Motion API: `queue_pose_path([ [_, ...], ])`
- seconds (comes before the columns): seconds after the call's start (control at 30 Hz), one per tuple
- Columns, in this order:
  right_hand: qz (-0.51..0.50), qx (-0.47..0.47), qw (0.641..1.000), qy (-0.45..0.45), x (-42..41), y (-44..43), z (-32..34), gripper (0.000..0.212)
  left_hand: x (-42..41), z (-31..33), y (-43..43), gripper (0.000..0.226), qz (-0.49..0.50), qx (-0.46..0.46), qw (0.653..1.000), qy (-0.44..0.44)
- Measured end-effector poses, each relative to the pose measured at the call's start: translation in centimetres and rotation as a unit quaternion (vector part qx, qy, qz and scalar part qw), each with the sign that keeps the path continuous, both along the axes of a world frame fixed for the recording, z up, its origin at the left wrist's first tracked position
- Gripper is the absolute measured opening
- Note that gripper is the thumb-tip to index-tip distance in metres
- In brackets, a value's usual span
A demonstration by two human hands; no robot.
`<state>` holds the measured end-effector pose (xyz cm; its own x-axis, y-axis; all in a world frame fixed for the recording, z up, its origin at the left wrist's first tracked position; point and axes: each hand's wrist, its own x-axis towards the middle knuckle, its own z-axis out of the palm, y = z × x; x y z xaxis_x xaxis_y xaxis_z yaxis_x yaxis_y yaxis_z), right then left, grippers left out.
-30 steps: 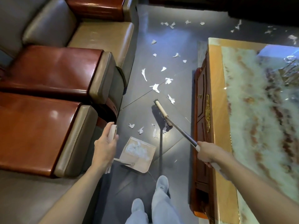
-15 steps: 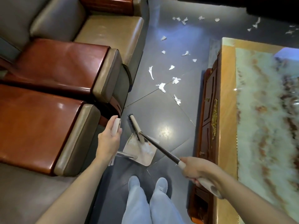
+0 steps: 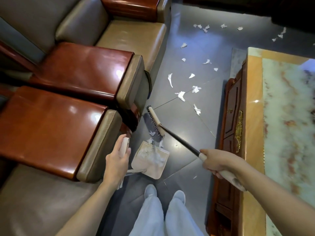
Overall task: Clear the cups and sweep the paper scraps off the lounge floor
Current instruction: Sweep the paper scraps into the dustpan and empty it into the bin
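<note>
1. Grey tiled floor (image 3: pixel 185 137) btwn brown leather sofa (image 3: pixel 129 36) & marble-top wooden table (image 3: pixel 254 116).
2. Black-handled, beige-headed broom (image 3: pixel 156 120) slants up-left from right hand (image 3: pixel 216 160); head just beyond beige dustpan (image 3: pixel 150 171).
3. Dustpan handle gripped by left hand (image 3: pixel 115 160), broom grip by right; white paper scraps (image 3: pixel 181 95) ahead.

A lounge or reception sitting room — a row of grey-brown leather armchairs (image 3: pixel 133 36) with broad, glossy red-brown armrests (image 3: pixel 81 68) faces a low carved-wood desk (image 3: pixel 254 116) topped in marbled green and orange stone, with a gilt handle (image 3: pixel 239 130) on its side. Between them runs a polished grey tile floor (image 3: pixel 184 126) littered with paper scraps (image 3: pixel 181 95).
</note>
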<state>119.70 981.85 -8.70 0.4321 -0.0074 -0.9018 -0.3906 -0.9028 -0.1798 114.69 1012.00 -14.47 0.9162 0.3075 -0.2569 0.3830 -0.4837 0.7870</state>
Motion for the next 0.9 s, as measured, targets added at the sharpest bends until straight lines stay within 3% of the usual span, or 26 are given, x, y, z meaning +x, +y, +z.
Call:
queue_pose_path([
  [0.13,0.049,-0.045,0.998,-0.016,1.1,4.3,-2.1,0.057,2.1,-0.6,1.4,0.048,-0.004,0.000,1.000,0.005],
  [0.33,0.048,-0.029,0.997,0.050,-2.9,6.4,-4.3,0.061,5.7,-0.9,2.5,0.048,-0.050,0.006,0.999,0.012],
  [0.43,-0.020,-0.003,0.997,0.076,-5.5,5.1,-4.0,0.065,6.2,-0.9,2.8,0.046,-0.057,-0.001,0.998,-0.009],
  [0.7,-0.136,0.010,0.990,0.046,-11.3,0.4,-0.7,0.072,3.3,-0.7,2.2,0.045,-0.127,-0.010,0.991,-0.032],
  [0.9,-0.201,0.025,0.979,0.033,-15.3,-2.2,-0.3,0.067,0.8,-0.6,0.6,0.046,-0.161,0.005,0.986,-0.054],
])
